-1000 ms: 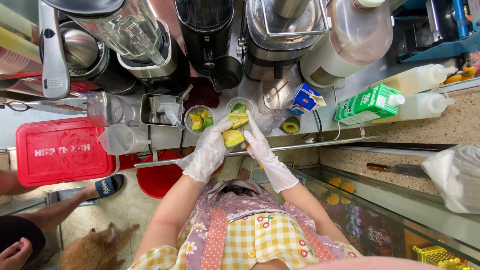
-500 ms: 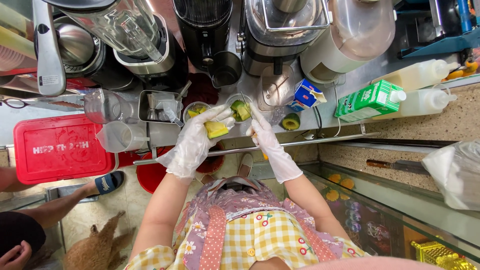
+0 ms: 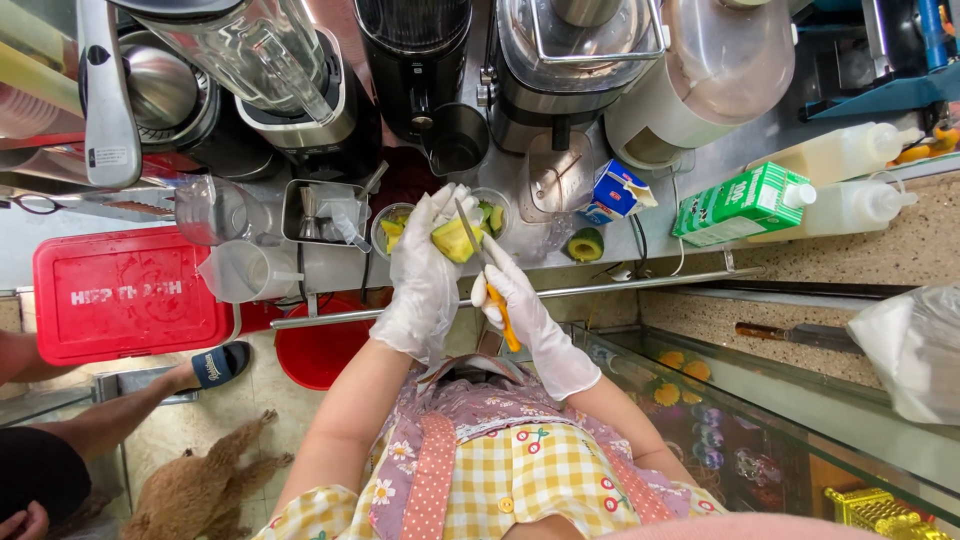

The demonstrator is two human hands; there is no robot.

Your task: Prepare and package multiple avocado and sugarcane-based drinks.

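Just in front of the black blender point(image 3: 415, 60), the gloved left hand point(image 3: 425, 265) now cups the avocado half point(image 3: 452, 240), lifted off the clear cup point(image 3: 392, 228); the right hand point(image 3: 510, 300), closed on an orange-handled knife point(image 3: 485, 265), has brought its blade into the flesh; cutting is under way.

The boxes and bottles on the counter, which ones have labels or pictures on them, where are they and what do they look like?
Green carton: lying on the counter at right, boxy, green and white, white cap.
Small blue carton: by the blender base, blue, white and red.
Red crate lid: far left, flat rectangle, raised white lettering.
Two squeeze bottles: beyond the green carton, pale, no label visible.
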